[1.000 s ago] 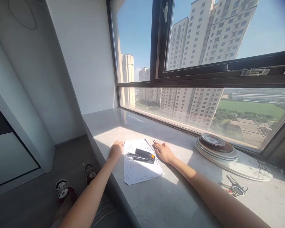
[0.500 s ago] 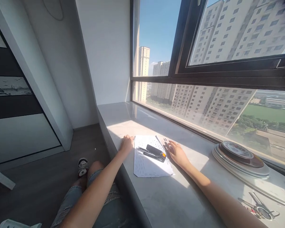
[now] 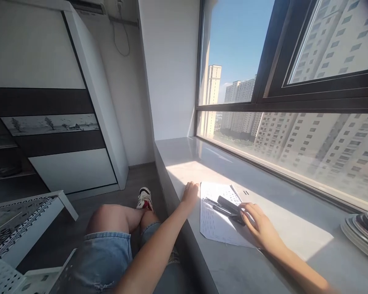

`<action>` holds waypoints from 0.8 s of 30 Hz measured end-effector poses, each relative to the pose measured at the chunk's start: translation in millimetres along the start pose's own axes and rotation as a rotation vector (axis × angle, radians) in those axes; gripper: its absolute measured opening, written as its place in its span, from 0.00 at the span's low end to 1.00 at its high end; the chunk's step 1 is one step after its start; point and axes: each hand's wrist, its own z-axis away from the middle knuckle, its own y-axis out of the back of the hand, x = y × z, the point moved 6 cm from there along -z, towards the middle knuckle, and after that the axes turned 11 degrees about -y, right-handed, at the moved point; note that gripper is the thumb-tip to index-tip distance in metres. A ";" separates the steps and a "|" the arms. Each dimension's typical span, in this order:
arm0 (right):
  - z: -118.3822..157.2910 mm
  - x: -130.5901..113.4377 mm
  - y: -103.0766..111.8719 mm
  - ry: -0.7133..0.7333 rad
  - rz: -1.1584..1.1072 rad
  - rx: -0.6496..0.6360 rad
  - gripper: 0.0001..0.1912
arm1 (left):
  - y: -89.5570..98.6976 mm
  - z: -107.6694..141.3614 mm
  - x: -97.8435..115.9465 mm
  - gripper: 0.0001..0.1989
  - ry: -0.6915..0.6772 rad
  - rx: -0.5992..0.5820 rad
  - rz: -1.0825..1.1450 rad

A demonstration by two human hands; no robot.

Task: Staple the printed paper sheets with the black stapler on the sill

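Sunlight (image 3: 294, 232) crosses a pale sill (image 3: 223, 265) below the dark-framed window (image 3: 288, 108); a banded wardrobe (image 3: 58, 102) stands left.

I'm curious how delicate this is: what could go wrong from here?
The stapler lies on the papers, so if the right hand, at its end, drags it sideways, they might shift or crease. The small dark strips beside the papers could also get brushed away.

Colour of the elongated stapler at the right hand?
Black where visible: elongated stapler on the white paper, by the right hand. Head view.
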 end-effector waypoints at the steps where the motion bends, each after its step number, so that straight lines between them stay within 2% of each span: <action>1: -0.5 2.0 0.1 -0.010 -0.001 0.012 0.15 | 0.3 0.9 0.7 0.09 -0.013 0.005 -0.003; 14: -8.4 -5.3 -12.8 -0.193 -0.077 -0.045 0.21 | -0.7 10.1 16.0 0.12 -0.208 -0.045 -0.049; 18: -12.1 -10.9 -24.1 -0.158 -0.058 -0.132 0.22 | -4.0 15.3 19.0 0.12 -0.268 -0.101 -0.020; 24: -14.1 0.3 -30.0 -0.190 -0.031 -0.138 0.20 | -4.7 11.2 25.8 0.16 -0.323 -0.026 0.028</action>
